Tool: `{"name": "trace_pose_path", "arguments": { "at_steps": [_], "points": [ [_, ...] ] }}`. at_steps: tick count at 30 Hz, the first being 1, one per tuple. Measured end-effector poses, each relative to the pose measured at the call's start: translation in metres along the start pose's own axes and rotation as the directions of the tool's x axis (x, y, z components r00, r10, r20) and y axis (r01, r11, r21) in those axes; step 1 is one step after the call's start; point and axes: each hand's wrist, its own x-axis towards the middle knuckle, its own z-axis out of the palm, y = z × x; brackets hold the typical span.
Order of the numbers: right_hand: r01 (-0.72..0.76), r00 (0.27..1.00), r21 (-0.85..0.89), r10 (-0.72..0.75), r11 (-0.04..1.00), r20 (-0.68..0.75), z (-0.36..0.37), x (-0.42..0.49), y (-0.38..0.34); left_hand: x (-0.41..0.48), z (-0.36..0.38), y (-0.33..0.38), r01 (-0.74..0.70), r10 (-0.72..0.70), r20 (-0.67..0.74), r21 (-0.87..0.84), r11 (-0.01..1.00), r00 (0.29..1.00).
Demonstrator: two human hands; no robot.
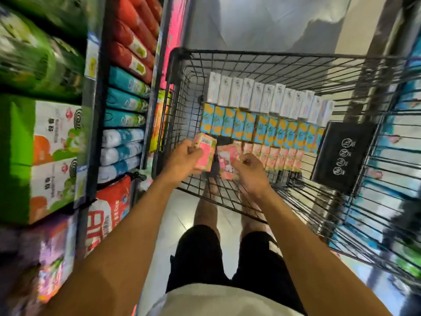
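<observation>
Over a wire shopping cart (180, 92) in a store aisle, my left hand (182, 159) closes its grip round one pink carton (206, 153), held above the cart's near left corner. My right hand (250, 172) pinches a second pink carton (226, 160) just beside it. Three rows stand in the cart: roughly twelve white cartons (268, 96) farthest from me, roughly twelve blue-and-orange cartons (262, 130) in the middle, and about eight in the pink row (275, 157) nearest me. One black flap (341, 156) hangs at the right.

I log 1 view: head-worn wide-angle, facing forward and steeply down, close above left hand (185, 158), right hand (251, 172) and cart (250, 54).
</observation>
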Motion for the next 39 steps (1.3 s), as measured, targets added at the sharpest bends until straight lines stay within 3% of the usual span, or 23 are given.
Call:
{"name": "trace_pose_path", "arguments": {
  "at_steps": [11,16,21,24,27,30,39],
  "points": [
    [0.182,0.962,0.048,-0.188,0.982,0.198,-0.074,-0.094,-0.045,-0.127,0.027,0.019,-0.160,0.136,-0.092,-0.369,0.916,0.987],
    [0.276,0.917,0.058,-0.280,0.960,0.283,-0.090,-0.137,-0.055,-0.182,0.037,0.009,-0.141,0.063,-0.131,-0.763,0.631,0.989],
    [0.329,0.855,0.031,-0.312,0.944,0.414,-0.086,-0.179,-0.063,-0.251,0.046,-0.011,-0.199,0.097,-0.175,-0.890,0.409,0.980],
    [0.427,0.777,-0.009,-0.361,0.904,0.516,-0.077,-0.203,-0.064,-0.283,0.048,-0.031,-0.340,0.174,-0.297,-0.882,0.326,0.939],
    [0.457,0.729,-0.034,-0.353,0.889,0.587,-0.060,-0.219,-0.064,-0.310,0.046,-0.057,-0.489,0.111,-0.493,-0.756,0.435,0.863],
    [0.482,0.692,-0.061,-0.337,0.874,0.639,-0.037,-0.238,-0.059,-0.337,0.044,-0.089,-0.527,0.038,-0.594,-0.681,0.509,0.804],
    [0.508,0.584,-0.068,-0.286,0.859,0.760,0.041,-0.320,-0.005,-0.430,0.044,-0.201,-0.656,-0.035,-0.709,-0.669,0.348,0.704]
  ]
}}
